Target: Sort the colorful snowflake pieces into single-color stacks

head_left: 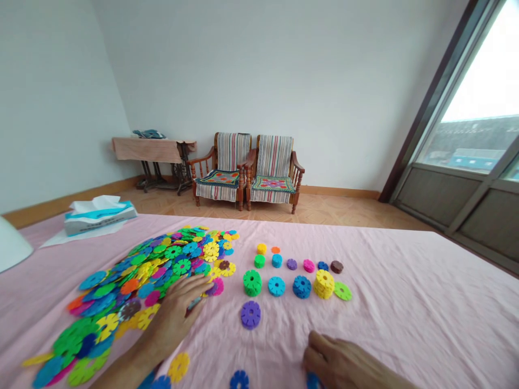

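Note:
My left hand (182, 300) lies at the right edge of a loose pile of colourful notched plastic discs (146, 265), fingers stretched out toward a pink disc (218, 286). Something bluish shows in the gap by its thumb; I cannot tell whether it is held. At the front edge, my right hand (336, 356) is curled, with a blue disc (313, 380) at its fingertips, partly hidden and cut off by the frame. Beyond it stand sorted stacks: purple (251, 314), green (252, 282), light blue (276, 286), dark blue (302, 287) and yellow (324, 283).
A row of smaller stacks, including a brown one (337, 266), sits behind. A lime disc (343, 290) leans beside the yellow stack. Loose discs, one dark blue (239, 380), lie in front. A tissue box (100, 215) stands at the back left of the pink cloth (405, 302).

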`<state>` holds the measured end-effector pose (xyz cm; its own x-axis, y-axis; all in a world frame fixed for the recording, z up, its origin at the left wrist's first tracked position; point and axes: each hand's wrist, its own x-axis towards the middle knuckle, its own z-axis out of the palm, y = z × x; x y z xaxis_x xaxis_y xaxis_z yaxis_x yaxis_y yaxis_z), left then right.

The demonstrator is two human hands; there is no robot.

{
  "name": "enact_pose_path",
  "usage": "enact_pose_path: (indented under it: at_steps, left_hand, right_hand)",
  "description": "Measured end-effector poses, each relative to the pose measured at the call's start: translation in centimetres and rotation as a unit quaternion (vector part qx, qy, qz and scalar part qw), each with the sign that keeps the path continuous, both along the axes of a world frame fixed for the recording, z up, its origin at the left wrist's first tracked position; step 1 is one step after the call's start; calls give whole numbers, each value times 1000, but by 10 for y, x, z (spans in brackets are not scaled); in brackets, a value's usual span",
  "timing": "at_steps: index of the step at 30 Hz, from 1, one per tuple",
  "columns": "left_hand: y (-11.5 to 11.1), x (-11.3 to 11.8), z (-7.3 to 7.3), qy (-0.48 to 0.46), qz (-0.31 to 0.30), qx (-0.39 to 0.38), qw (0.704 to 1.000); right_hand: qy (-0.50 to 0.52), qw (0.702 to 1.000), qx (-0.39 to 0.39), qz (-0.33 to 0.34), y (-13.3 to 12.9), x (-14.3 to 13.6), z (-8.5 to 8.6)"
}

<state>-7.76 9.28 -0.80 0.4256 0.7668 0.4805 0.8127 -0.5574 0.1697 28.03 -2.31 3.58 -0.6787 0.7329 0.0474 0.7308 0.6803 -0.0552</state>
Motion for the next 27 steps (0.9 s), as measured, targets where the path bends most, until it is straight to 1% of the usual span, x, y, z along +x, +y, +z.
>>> enact_pose_path:
  at_steps: [1, 2, 5, 7, 9, 13, 15, 17, 21, 24, 26, 27]
  left_hand:
    - [0, 0, 1, 0, -1, 0, 1000]
    - [0, 0, 1, -1, -1, 0, 1000]
    - [-1, 1, 3, -8, -1, -3, 1000]
    - [-2, 2, 4, -10, -2, -5, 1000]
    - [-2, 3, 5, -11, -3, -6, 1000]
    - [-2, 4, 6, -11, 0, -12, 1000]
    - [-3, 3, 6, -10, 3, -14, 1000]
    - [-3, 2, 5, -10, 4, -12, 1000]
    - [-2, 1, 3, -6, 1, -7, 1000]
    - [-1, 1, 2, -6, 0, -2, 1000]
    - [0, 1, 1, -7, 0, 1, 1000]
    - [0, 1, 1, -7, 0, 1, 1000]
  right_hand:
    - [18, 1000, 11, -11, 2, -3, 8]
    - [35, 999, 6, -23, 3, -5, 16]
    - [60, 993, -75, -73, 5, -8, 31]
    - [62, 985, -122, -106, 5, -10, 34]
    - [68, 979, -142, -129, 6, -12, 34]
    - [66, 973, -167, -142, 8, -15, 30]
    - [53, 977, -156, -138, 9, -16, 26]
    - [29, 984, -119, -126, 10, -18, 20]
    - [-49, 993, -37, -102, 14, -23, 0]
    - [-74, 993, 29, -86, 14, -26, -15]
    - [-63, 993, 48, -87, 13, -25, -16]
    - [-50, 993, 49, -96, 12, -24, -14]
